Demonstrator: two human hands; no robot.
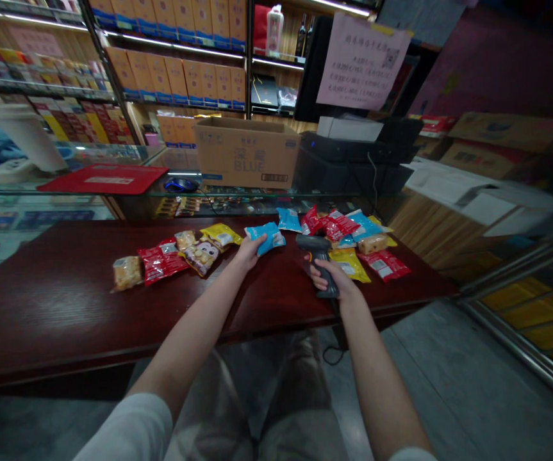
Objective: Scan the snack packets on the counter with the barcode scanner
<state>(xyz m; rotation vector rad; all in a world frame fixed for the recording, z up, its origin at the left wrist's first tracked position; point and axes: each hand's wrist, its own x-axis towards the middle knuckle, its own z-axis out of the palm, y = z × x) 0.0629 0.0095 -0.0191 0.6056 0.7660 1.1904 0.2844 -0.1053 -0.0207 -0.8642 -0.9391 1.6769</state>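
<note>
My left hand (pixel 250 251) is closed on a blue snack packet (pixel 267 237) over the dark red table. In my right hand (pixel 336 278) is a black barcode scanner (pixel 318 253), gripped by its handle, its head turned toward the left. Left of my left hand lie a yellow packet (pixel 222 235), a brown packet with a cartoon face (pixel 202 255), a red packet (pixel 161 260) and a clear-wrapped snack (pixel 127 273). Beyond and beside the scanner is a pile with another blue packet (pixel 289 219), red packets (pixel 341 225) and a yellow packet (pixel 350 264).
Behind the table (pixel 65 320) runs a glass counter with a cardboard box (pixel 247 153), a computer mouse (pixel 181 185), a red mat (pixel 103 178) and a white cup (pixel 29 134). A monitor back bears a paper sign (pixel 363 61). Metal rails (pixel 521 349) stand at the right.
</note>
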